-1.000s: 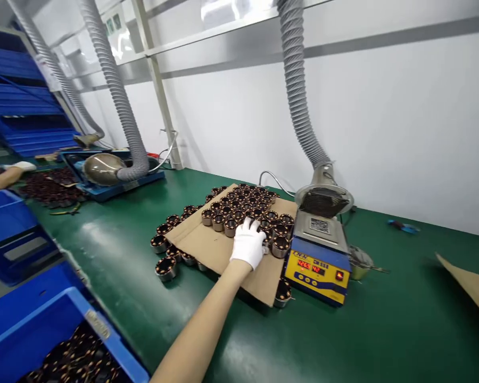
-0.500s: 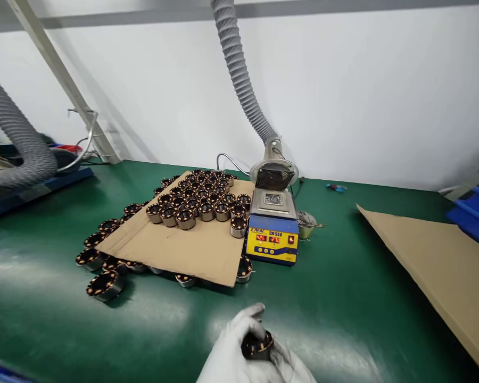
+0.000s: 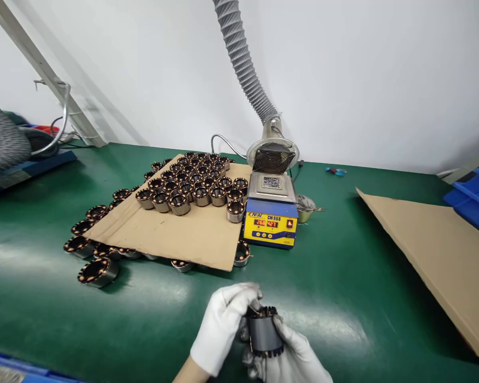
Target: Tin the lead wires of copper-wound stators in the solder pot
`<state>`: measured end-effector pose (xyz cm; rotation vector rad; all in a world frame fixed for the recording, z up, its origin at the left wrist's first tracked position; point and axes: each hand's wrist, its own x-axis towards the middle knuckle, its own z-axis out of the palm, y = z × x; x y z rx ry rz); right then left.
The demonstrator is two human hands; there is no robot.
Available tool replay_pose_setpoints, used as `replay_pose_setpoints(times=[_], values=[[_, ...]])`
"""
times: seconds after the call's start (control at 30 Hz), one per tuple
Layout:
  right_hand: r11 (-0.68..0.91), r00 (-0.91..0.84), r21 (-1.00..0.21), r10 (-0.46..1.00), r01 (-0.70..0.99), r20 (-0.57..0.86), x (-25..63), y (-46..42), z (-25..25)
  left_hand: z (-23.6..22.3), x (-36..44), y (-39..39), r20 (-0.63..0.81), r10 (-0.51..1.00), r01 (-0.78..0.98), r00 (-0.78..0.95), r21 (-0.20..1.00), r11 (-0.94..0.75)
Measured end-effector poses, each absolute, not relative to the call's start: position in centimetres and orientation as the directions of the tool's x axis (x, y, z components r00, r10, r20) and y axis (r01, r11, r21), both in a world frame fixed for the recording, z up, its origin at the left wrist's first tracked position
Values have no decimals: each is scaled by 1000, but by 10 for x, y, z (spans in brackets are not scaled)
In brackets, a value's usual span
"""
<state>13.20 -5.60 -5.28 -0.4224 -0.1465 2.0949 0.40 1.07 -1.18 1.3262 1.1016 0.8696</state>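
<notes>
Between gloved hands, dark copper-wound stator (image 3: pixel 263 332) stands upright.

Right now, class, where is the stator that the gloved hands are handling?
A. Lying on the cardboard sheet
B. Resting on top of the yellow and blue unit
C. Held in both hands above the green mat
C: the left hand and right hand grip the stator between them, clear of the green mat.

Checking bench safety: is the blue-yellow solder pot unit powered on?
On. The solder pot unit shows lit red digits on its display and a glowing red switch.
</notes>
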Motion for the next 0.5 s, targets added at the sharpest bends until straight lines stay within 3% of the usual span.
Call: replay_pose_setpoints(times=[0.1,0.2,0.3,0.37,0.5], values=[[-552,-512,-217,831,-805,-217,135,-54,-55,-17,1,11,-207,909,-10,362,974,226],[-557,-505,-202,824,-806,-256,136,-55,-52,-22,1,0,-282,831,171,479,959,227],[-503,-426,-240,850,-830,-309,135,-58,-47,-23,15,-10,-214,913,232,348,963,137],[-460,-371,-274,871,-844,-321,134,-60,-45,-20,27,-10,-230,936,49,267,973,225],[-474,-388,-303,871,-827,-302,133,-61,-45,-14,37,1,-410,895,-320,176,836,446]])
